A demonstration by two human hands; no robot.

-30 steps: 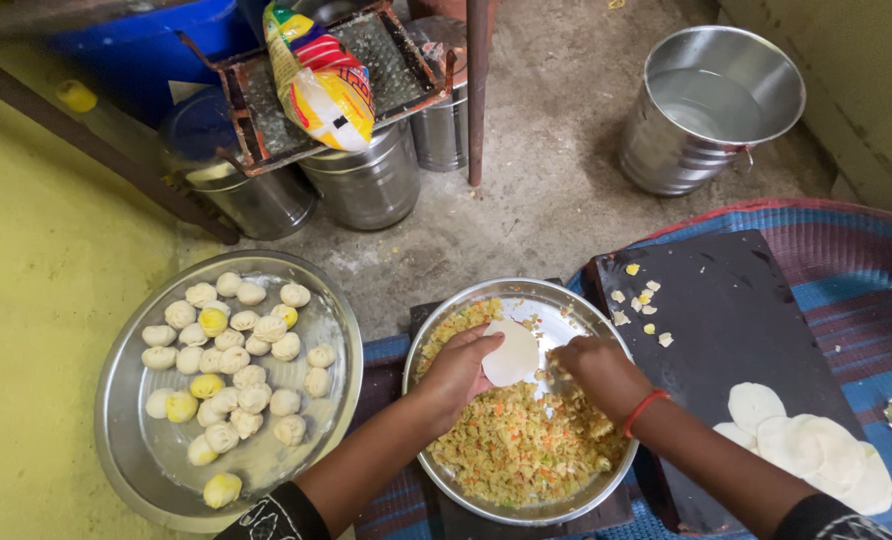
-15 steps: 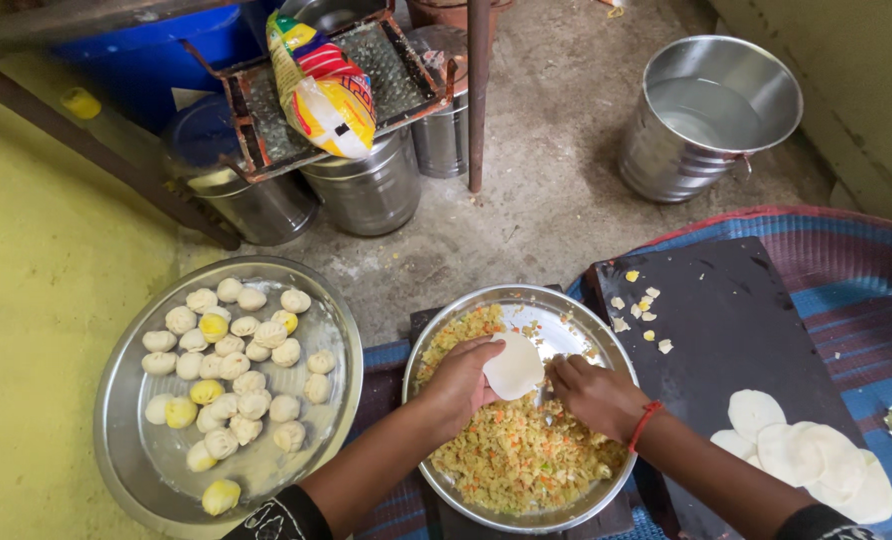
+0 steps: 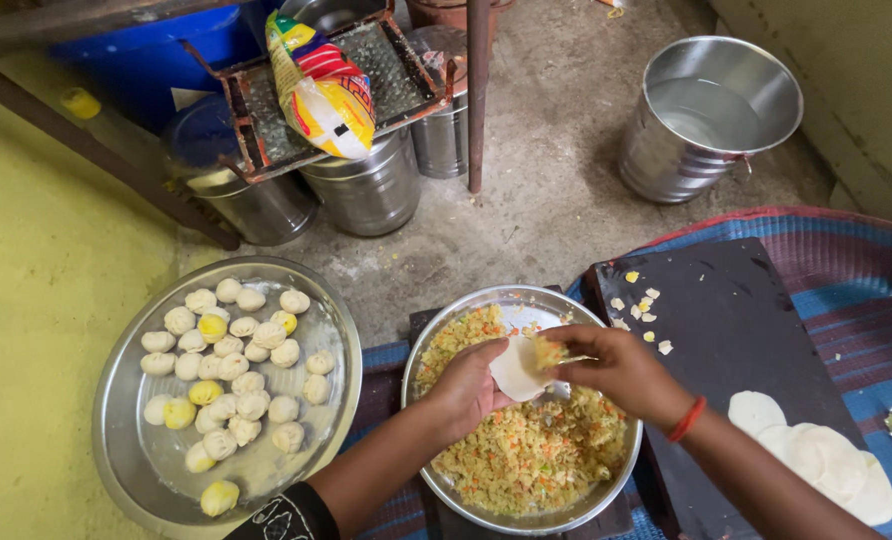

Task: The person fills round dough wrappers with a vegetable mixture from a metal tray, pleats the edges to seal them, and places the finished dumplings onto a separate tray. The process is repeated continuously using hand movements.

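My left hand (image 3: 468, 385) holds a round white dough wrapper (image 3: 519, 368) above a steel bowl (image 3: 436, 330) of yellow-orange chopped filling (image 3: 536, 450). My right hand (image 3: 621, 372), with a red band at the wrist, holds a spoon (image 3: 563, 362) and rests a lump of filling on the wrapper. A wide steel tray (image 3: 116, 440) at the left carries several folded dumplings (image 3: 231, 375), white and yellow. Several flat dough rounds (image 3: 816, 455) lie on a black board (image 3: 726, 330) at the right.
A steel bucket (image 3: 711, 115) stands on the concrete floor at the upper right. Steel canisters (image 3: 366, 185) sit under a rusty metal rack (image 3: 256, 110) holding a colourful packet (image 3: 326, 90). A striped blue mat (image 3: 866, 290) lies under the board. A yellow wall is at the left.
My right hand has lifted out of the filling and brought a spoonful onto the wrapper, which my left hand has kept over the bowl.
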